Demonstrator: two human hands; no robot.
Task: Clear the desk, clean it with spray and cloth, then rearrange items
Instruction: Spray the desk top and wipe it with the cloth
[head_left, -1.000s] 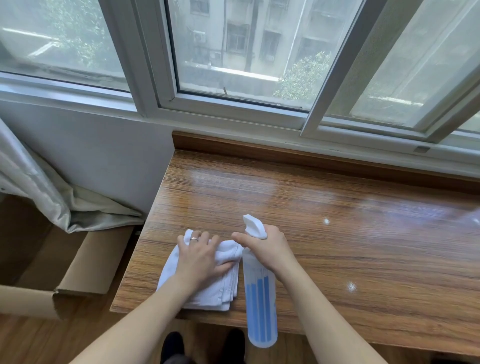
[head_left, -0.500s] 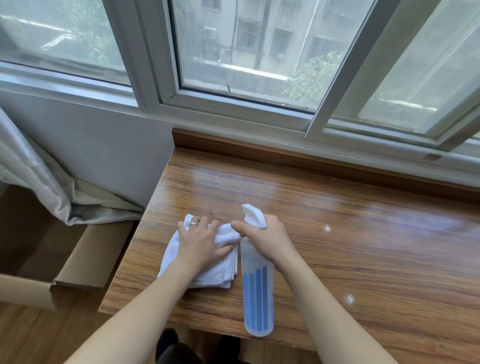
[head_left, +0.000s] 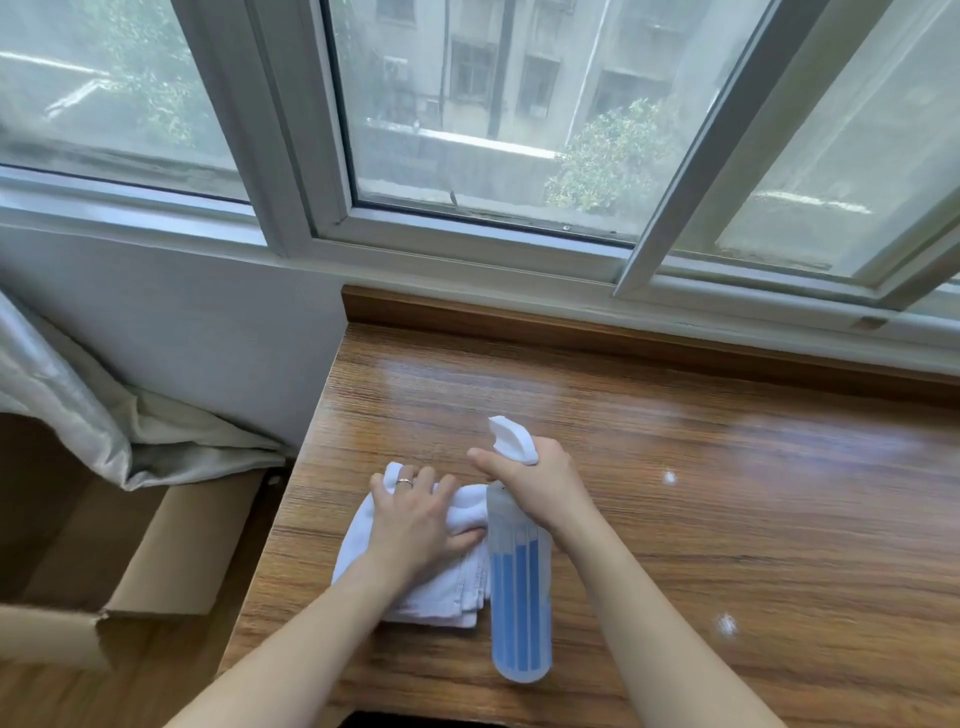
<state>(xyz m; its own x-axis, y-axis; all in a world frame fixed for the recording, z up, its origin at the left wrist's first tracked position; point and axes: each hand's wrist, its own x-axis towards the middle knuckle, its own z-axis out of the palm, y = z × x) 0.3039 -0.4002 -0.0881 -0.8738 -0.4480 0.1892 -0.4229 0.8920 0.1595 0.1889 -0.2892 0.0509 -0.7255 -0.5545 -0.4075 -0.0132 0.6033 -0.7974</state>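
In the head view, a folded white cloth (head_left: 415, 582) is pressed flat near the left front corner of the tabletop (head_left: 727, 519) by the left hand (head_left: 421, 525), its fingers spread over the fabric. Just beside it, a spray bottle (head_left: 519, 597) with blue liquid is gripped at the neck by the right hand (head_left: 540, 483), fingers curled under the white nozzle. A few white spots are seen on the wood. For good coverage, the nozzle is best aimed away from the cloth, misted lightly, then wiped along the grain.
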